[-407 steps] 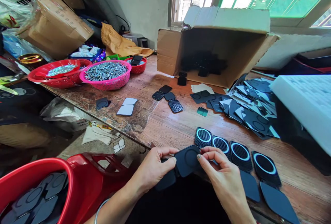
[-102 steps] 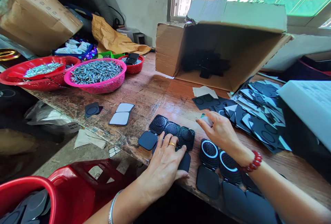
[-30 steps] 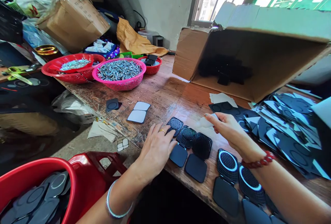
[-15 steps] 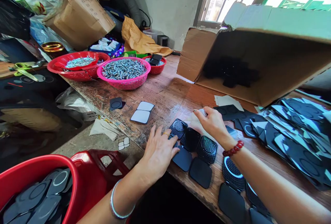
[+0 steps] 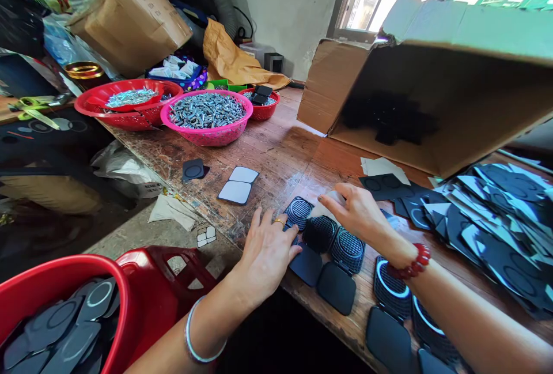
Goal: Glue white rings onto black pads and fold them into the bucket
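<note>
My left hand (image 5: 268, 259) lies palm down with its fingers spread, touching the near part of an unfolded black hinged case (image 5: 299, 210). My right hand (image 5: 365, 218) is closed around a whitish, translucent object (image 5: 326, 206), perhaps a small bottle, mostly hidden by the fingers. Its front end is over the middle hinged case (image 5: 319, 235). To the right, a third hinged case (image 5: 348, 248) lies unfolded, its round grid face showing and its smooth flap (image 5: 337, 289) toward me. Nearer my right forearm, further cases bear white rings (image 5: 392, 280).
A cardboard box (image 5: 322, 86) on its side holds dark pieces. Black and white sheets (image 5: 510, 241) are piled at right. A pink basket (image 5: 207, 136) of metal pins and red baskets (image 5: 129, 120) stand behind. A red bucket (image 5: 123, 299) of black pads is at lower left.
My right hand has moved slightly left and toward me, bringing the whitish object over the middle case. My left hand stays in place.
</note>
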### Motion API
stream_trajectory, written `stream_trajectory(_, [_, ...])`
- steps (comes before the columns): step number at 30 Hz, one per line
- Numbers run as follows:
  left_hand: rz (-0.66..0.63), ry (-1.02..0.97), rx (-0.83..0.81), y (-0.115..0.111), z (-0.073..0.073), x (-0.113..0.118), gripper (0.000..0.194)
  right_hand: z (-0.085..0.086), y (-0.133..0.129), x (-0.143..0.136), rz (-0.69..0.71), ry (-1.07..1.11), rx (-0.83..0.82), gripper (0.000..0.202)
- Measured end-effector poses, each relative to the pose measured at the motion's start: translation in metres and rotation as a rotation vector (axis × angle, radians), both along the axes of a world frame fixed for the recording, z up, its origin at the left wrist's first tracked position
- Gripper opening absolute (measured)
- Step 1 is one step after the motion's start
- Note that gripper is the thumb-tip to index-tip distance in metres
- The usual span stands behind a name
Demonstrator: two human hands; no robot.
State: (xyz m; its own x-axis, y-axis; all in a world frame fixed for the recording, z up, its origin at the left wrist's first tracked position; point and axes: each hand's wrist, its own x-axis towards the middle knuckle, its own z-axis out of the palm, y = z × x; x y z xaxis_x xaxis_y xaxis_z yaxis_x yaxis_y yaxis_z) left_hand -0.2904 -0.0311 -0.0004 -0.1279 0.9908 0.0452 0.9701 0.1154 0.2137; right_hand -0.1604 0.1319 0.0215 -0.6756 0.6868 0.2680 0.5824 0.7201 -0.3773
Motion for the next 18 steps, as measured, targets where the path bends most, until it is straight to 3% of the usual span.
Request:
stream_trajectory(6, [-0.015, 0.007, 0.004, 0.000, 0.004, 0.000, 0.031, -0.001, -0.009, -0.025, 0.055, 0.002, 0.028, 0.030])
stream_trajectory(11, [-0.010, -0.001, -0.013, 0.000, 0.006, -0.001, 0.033, -0.002, 0.001, -0.040, 0.047, 0.002, 0.050, 0.026])
stream_trajectory(18, [-0.008, -0.009, -0.011, 0.000, 0.002, -0.002, 0.033, 0.001, 0.014, -0.031, -0.007, 0.016, 0.011, 0.026])
